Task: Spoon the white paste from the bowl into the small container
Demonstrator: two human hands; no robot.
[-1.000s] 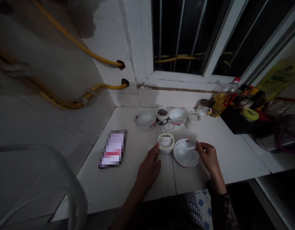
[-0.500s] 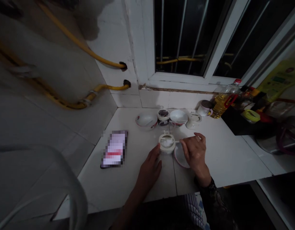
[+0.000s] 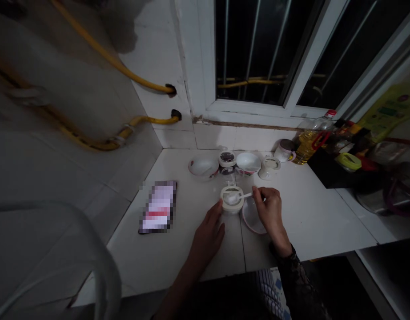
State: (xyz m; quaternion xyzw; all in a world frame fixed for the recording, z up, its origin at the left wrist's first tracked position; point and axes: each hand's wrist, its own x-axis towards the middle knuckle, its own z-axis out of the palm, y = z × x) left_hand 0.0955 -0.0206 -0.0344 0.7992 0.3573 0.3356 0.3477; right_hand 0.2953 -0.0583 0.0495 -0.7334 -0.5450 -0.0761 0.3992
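My right hand [image 3: 270,206] pinches the handle of a small white spoon [image 3: 247,195]. The spoon's bowl is over the mouth of a small lidded jar [image 3: 233,210], in or just above the white contents; I cannot tell which. The jar's clear lid [image 3: 230,175] stands flipped up at the back. Against the jar's left side rest the fingertips of my left hand [image 3: 207,233], its fingers stretched out and the thumb apart. Beside the jar, partly behind my right hand, sits a white bowl [image 3: 251,218] with a pinkish rim.
Behind stand two more bowls [image 3: 202,169] [image 3: 248,162], a dark-filled jar [image 3: 227,160], a white-filled jar [image 3: 269,168] and a lidded cup [image 3: 285,151]. An oil bottle [image 3: 307,144] is at the back right. On the left lies a phone [image 3: 158,206].
My right hand has turned and shifted slightly left, and the spoon now shows more clearly, tilted over the jar's mouth. My left hand stays in place.
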